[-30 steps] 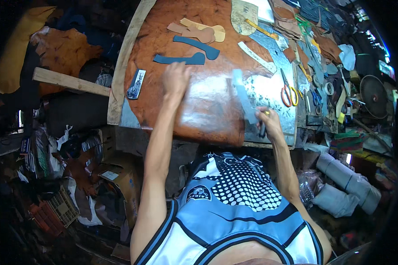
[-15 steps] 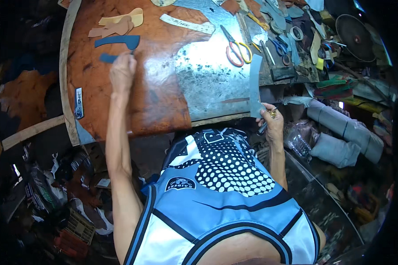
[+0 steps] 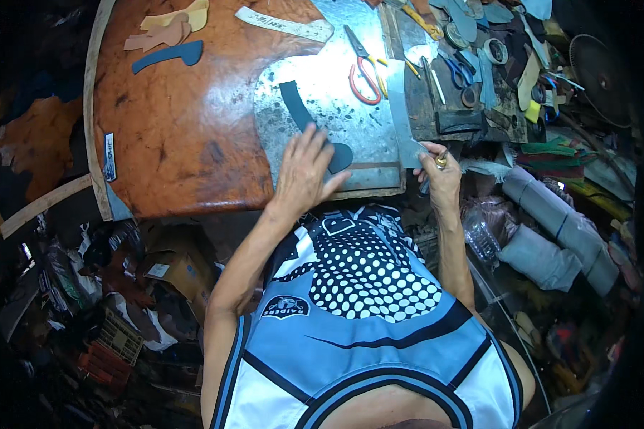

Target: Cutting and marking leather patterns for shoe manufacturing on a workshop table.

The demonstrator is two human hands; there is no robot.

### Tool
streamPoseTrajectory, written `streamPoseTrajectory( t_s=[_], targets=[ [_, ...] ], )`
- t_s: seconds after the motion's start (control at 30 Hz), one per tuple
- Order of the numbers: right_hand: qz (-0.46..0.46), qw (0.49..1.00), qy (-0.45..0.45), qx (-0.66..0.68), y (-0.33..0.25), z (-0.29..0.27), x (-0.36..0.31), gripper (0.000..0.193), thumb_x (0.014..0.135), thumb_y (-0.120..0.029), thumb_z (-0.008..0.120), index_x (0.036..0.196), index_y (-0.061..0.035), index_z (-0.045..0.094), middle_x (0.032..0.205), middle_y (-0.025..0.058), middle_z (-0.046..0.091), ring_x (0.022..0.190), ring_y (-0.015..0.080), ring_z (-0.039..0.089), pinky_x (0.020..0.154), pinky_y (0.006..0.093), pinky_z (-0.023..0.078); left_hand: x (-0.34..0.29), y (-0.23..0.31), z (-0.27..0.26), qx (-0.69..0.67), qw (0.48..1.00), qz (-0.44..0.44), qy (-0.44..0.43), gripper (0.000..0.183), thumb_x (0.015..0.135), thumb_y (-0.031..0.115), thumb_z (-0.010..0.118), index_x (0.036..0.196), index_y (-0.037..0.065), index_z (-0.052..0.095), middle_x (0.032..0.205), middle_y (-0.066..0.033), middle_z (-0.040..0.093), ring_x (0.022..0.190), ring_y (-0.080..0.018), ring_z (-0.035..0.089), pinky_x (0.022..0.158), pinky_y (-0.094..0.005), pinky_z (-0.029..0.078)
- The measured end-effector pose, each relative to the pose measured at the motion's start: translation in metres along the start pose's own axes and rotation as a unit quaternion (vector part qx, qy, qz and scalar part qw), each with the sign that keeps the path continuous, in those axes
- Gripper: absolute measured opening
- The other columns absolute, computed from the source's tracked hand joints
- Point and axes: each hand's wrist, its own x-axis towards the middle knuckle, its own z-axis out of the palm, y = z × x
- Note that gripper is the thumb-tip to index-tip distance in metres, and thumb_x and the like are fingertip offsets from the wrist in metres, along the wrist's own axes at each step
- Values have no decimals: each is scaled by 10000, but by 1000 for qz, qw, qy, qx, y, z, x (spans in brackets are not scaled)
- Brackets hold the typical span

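Note:
My left hand [image 3: 304, 164] lies with its fingers stretched out on a dark curved leather piece [image 3: 295, 104], which rests on the grey metal sheet [image 3: 365, 132] in front of me. The fingers hide part of the piece; its rounded end shows beside the thumb. At the sheet's right edge, my right hand [image 3: 440, 175] is closed on the lower end of a long grey curved template [image 3: 399, 96]. A small tool with a brass-coloured part [image 3: 442, 159] is also in that hand, its lower end partly hidden. Scissors [image 3: 365, 68] with red and yellow handles lie beyond.
A blue leather piece [image 3: 168, 57] and tan pieces [image 3: 161, 36] lie on the brown leather [image 3: 186, 136] at left. A white marked strip [image 3: 283, 25] is at the back. Blue-handled scissors [image 3: 458, 70] and a tape roll [image 3: 495, 50] lie among clutter at right.
My left hand has come from the brown leather at left to the metal sheet, bringing a dark piece, and its fingers have spread. My right hand still holds the template and tool.

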Motion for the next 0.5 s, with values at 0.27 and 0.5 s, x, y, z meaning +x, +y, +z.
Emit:
streamPoseTrajectory(
  t_s=[0.27,0.5],
  targets=[
    [-22,999,27,8,-7,-27,7,230,946,-97,651,1150,10,655,834,14,647,658,62,592,579,186,457,30,75,35,-171,945,99,-260,821,855,585,605,1360,-49,476,1457,-301,411,1380,-454,366,1167,-519,256],
    [-31,999,-18,-13,-14,-1,4,223,947,-77,642,1162,-23,666,853,-12,660,662,40,572,579,186,455,15,14,32,54,996,-22,-67,661,914,427,616,1378,-14,451,1492,-275,380,1407,-423,342,1155,-536,266]
  ],
)
